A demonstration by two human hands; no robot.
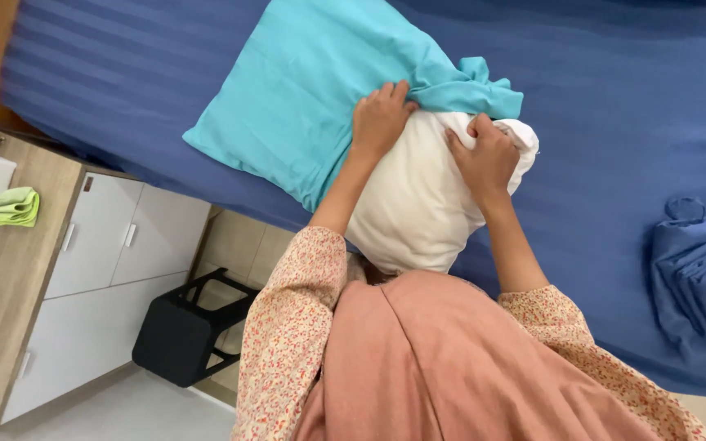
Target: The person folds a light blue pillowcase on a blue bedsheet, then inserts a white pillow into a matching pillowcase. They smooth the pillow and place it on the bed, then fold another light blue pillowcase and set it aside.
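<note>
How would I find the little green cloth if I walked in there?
Start at the big blue bed, then look beside it to the wooden cabinet top above the white drawers. The folded green cloth lies there, the only lime-coloured thing, far paler and smaller than the turquoise pillowcase.

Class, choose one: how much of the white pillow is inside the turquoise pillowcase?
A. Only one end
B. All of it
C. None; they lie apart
A: the turquoise pillowcase is bunched over the far end of the white pillow, whose near part is bare.
</note>
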